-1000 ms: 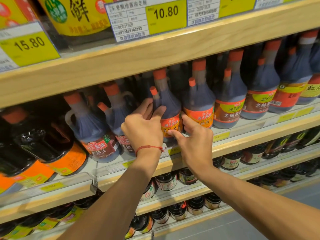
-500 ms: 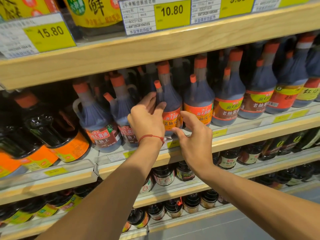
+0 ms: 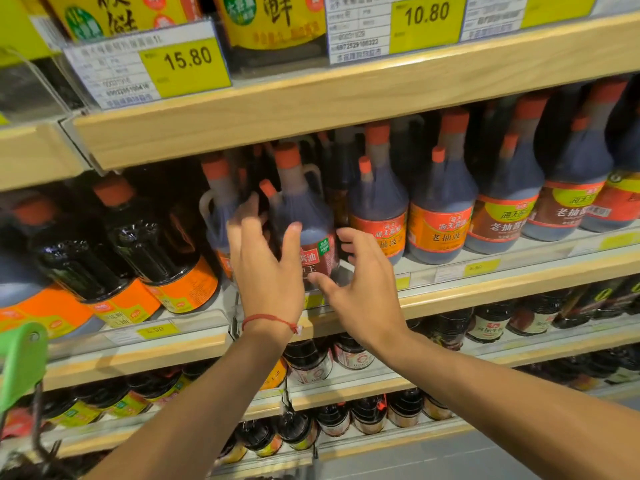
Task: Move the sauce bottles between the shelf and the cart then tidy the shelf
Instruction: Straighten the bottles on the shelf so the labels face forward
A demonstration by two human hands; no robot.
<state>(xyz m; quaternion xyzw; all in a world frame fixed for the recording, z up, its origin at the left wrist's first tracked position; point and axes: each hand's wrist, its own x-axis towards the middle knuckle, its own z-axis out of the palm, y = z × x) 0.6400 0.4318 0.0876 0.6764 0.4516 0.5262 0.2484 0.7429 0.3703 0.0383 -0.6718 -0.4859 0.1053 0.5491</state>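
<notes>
Two bare hands reach up to the middle shelf point(image 3: 485, 296). Between them stands a dark sauce bottle point(image 3: 304, 216) with an orange cap and a handle. It is in the front row of that shelf. The left hand point(image 3: 266, 271) is just left of it, fingers spread apart, with the thumb lying on the bottle's front. The right hand point(image 3: 363, 299) is just right of it, fingers spread apart too, thumb near the bottle's foot. A red string point(image 3: 270, 320) is tied on the left wrist. More dark bottles point(image 3: 440, 209) stand in a row to the right. Big black bottles point(image 3: 162, 258) with orange labels stand on the left. Yellow price tags point(image 3: 187, 60) hang above. A green plastic piece point(image 3: 20, 362) shows at the bottom left.
</notes>
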